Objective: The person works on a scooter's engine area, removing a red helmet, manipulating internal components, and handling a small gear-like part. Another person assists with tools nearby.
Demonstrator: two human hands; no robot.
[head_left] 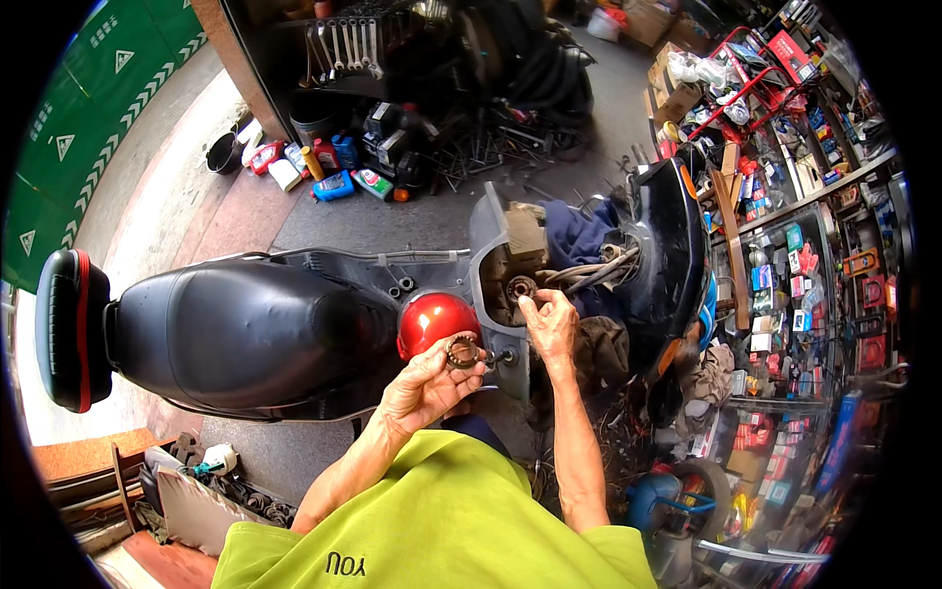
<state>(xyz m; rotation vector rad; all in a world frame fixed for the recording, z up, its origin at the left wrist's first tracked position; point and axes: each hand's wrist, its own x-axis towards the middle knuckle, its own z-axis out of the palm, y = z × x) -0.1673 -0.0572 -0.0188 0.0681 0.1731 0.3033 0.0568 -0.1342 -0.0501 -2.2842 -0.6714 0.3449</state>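
Observation:
My left hand (428,385) pinches a bearing ring (461,351), a small brownish metal ring with what look like balls around it, in front of a shiny red dome (436,322) that resembles a helmet. To its right, my right hand (552,330) reaches into the opened front of a black scooter (265,324). Its thumb and fingers are drawn together beside a dark round ring-shaped part (520,288) in the grey front panel (484,285). Whether those fingers grip the part or something small is hidden. Cables (599,270) and a dark blue cloth (577,234) lie just beyond.
The scooter's black front cover (672,255) stands at the right, near shelves (785,285) full of small boxes. Wrenches (343,44) hang at the back above scattered tools (496,137). Bottles (334,185) stand on the floor at the far left.

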